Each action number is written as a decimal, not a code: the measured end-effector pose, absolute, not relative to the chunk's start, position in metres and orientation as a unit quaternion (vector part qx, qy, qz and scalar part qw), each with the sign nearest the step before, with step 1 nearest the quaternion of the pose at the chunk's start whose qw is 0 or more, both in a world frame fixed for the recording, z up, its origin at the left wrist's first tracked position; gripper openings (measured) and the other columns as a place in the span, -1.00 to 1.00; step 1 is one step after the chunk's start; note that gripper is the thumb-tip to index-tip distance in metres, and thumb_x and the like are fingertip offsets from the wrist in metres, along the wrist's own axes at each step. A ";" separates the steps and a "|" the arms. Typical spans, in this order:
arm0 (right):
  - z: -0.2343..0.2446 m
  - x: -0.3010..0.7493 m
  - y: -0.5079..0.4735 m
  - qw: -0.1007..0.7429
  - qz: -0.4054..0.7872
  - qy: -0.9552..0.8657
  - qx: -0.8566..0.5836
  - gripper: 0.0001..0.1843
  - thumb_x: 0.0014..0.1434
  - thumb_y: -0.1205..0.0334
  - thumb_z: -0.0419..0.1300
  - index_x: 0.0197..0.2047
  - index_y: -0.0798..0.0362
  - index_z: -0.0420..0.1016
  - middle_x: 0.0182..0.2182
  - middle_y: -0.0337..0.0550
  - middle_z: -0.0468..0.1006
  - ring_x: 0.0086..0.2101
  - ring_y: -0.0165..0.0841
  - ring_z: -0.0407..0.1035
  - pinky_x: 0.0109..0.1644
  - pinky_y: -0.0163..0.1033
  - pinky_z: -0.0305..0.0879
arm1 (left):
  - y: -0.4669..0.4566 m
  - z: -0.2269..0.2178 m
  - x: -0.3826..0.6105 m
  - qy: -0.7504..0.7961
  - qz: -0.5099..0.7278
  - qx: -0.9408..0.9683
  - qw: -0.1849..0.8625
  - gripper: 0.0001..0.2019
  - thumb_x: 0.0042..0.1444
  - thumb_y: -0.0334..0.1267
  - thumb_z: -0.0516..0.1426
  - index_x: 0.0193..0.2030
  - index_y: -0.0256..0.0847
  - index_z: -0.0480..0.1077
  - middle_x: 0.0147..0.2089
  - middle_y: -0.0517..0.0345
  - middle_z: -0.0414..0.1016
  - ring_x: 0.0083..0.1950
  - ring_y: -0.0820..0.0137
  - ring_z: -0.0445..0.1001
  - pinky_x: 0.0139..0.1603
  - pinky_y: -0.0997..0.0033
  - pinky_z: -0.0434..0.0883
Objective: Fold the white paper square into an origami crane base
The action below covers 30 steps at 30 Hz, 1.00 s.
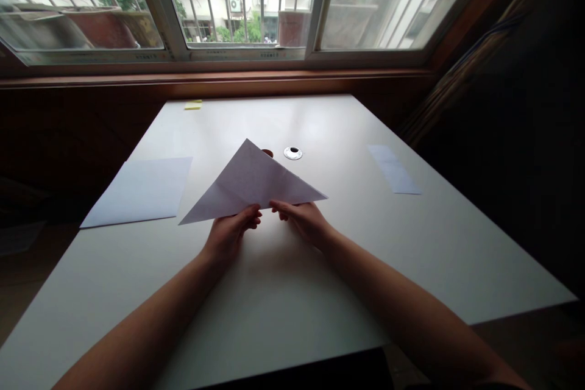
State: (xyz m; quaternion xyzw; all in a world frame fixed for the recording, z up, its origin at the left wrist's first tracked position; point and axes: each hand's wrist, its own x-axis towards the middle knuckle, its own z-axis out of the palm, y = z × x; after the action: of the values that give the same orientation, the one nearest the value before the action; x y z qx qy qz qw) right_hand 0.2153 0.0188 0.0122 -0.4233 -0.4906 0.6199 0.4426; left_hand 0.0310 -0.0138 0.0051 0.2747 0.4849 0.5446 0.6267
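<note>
A white sheet folded into a triangle (250,183) is held a little above the white table (283,292), its apex pointing away from me. My left hand (231,233) pinches the triangle's near long edge just left of its middle. My right hand (302,220) pinches the same edge just right of the middle. The fingertips of both hands nearly meet under the paper. A faint crease runs from the apex down the left half.
A flat white sheet (139,191) lies at the left of the table. A narrow paper strip (393,169) lies at the right. A small round black-and-white object (293,153) and a brown one (267,152) sit behind the triangle. A yellow pad (192,105) rests near the window sill.
</note>
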 end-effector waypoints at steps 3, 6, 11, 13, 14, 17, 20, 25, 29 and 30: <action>0.010 0.214 0.018 0.427 0.630 -0.496 -0.418 -0.67 -0.12 0.02 0.49 -0.42 0.09 0.58 -0.48 -0.18 0.52 -0.44 -0.37 0.32 -0.35 -0.23 0.21 | -0.015 0.005 0.032 0.476 0.546 0.307 0.618 -0.72 -0.14 -0.18 0.43 -0.36 -0.34 0.57 -0.41 0.06 0.55 -0.41 0.45 0.45 -0.36 0.44 0.38; 0.010 0.212 0.016 0.414 0.639 -0.505 -0.407 -0.69 -0.12 0.05 0.49 -0.41 0.08 0.58 -0.46 -0.18 0.52 -0.40 -0.35 0.34 -0.35 -0.24 0.21 | -0.017 0.005 0.033 0.473 0.545 0.344 0.601 -0.75 -0.09 -0.18 0.40 -0.38 -0.34 0.56 -0.43 0.07 0.52 -0.42 0.44 0.43 -0.39 0.43 0.35; 0.015 0.210 0.013 0.418 0.633 -0.509 -0.407 -0.70 -0.09 0.04 0.47 -0.40 0.06 0.57 -0.45 -0.18 0.54 -0.39 -0.34 0.36 -0.35 -0.24 0.20 | -0.020 0.005 0.035 0.478 0.550 0.364 0.581 -0.76 -0.07 -0.17 0.38 -0.37 -0.33 0.55 -0.42 0.05 0.52 -0.41 0.39 0.45 -0.36 0.39 0.36; 0.016 0.211 0.013 0.418 0.635 -0.511 -0.401 -0.69 -0.08 0.04 0.46 -0.37 0.07 0.57 -0.42 -0.17 0.55 -0.36 -0.32 0.38 -0.33 -0.24 0.22 | -0.020 0.005 0.036 0.479 0.554 0.364 0.576 -0.76 -0.08 -0.18 0.38 -0.37 -0.32 0.54 -0.43 0.06 0.52 -0.42 0.39 0.45 -0.37 0.38 0.36; 0.016 0.211 0.013 0.418 0.637 -0.512 -0.397 -0.70 -0.07 0.04 0.45 -0.36 0.07 0.57 -0.41 -0.17 0.55 -0.35 -0.32 0.39 -0.32 -0.23 0.23 | -0.020 0.004 0.036 0.478 0.556 0.364 0.575 -0.76 -0.08 -0.18 0.39 -0.36 -0.32 0.55 -0.44 0.06 0.52 -0.42 0.39 0.45 -0.37 0.38 0.35; 0.014 0.212 0.014 0.435 0.635 -0.507 -0.389 -0.72 -0.07 0.09 0.45 -0.36 0.06 0.55 -0.42 -0.20 0.52 -0.36 -0.34 0.36 -0.34 -0.24 0.22 | -0.019 0.004 0.035 0.475 0.564 0.354 0.576 -0.76 -0.10 -0.20 0.39 -0.36 -0.32 0.55 -0.44 0.08 0.52 -0.44 0.41 0.44 -0.40 0.40 0.34; 0.011 0.213 0.017 0.462 0.632 -0.482 -0.394 -0.70 -0.13 0.12 0.48 -0.38 0.06 0.53 -0.45 -0.22 0.49 -0.39 -0.35 0.33 -0.37 -0.25 0.18 | -0.017 0.004 0.033 0.476 0.571 0.331 0.581 -0.75 -0.13 -0.20 0.41 -0.36 -0.32 0.55 -0.44 0.10 0.52 -0.45 0.45 0.43 -0.42 0.43 0.34; 0.009 0.222 0.024 0.475 0.631 -0.459 -0.406 -0.73 -0.14 0.12 0.49 -0.49 0.09 0.54 -0.56 -0.25 0.43 -0.50 -0.44 0.21 -0.39 -0.24 0.10 | -0.016 0.006 0.029 0.484 0.584 0.284 0.587 -0.70 -0.19 -0.20 0.44 -0.35 -0.33 0.56 -0.45 0.12 0.52 -0.46 0.48 0.43 -0.43 0.47 0.35; 0.011 0.234 0.031 0.497 0.627 -0.430 -0.419 -0.73 -0.12 0.11 0.48 -0.52 0.08 0.54 -0.59 -0.27 0.38 -0.52 -0.46 0.17 -0.38 -0.24 0.09 | -0.014 0.010 0.027 0.487 0.596 0.251 0.586 -0.69 -0.24 -0.20 0.46 -0.39 -0.34 0.56 -0.46 0.11 0.53 -0.47 0.52 0.42 -0.44 0.52 0.34; 0.012 0.238 0.033 0.509 0.627 -0.416 -0.418 -0.74 -0.11 0.11 0.48 -0.51 0.07 0.54 -0.58 -0.27 0.38 -0.51 -0.46 0.18 -0.38 -0.24 0.09 | -0.013 0.011 0.027 0.487 0.601 0.244 0.585 -0.69 -0.25 -0.20 0.46 -0.40 -0.34 0.56 -0.46 0.11 0.53 -0.48 0.53 0.41 -0.44 0.53 0.34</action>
State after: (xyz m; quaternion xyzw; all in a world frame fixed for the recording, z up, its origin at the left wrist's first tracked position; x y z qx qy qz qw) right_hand 0.2378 0.0327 0.0117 -0.4183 -0.4161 0.6265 0.5092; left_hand 0.0266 -0.0128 0.0109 0.2444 0.4869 0.6006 0.5852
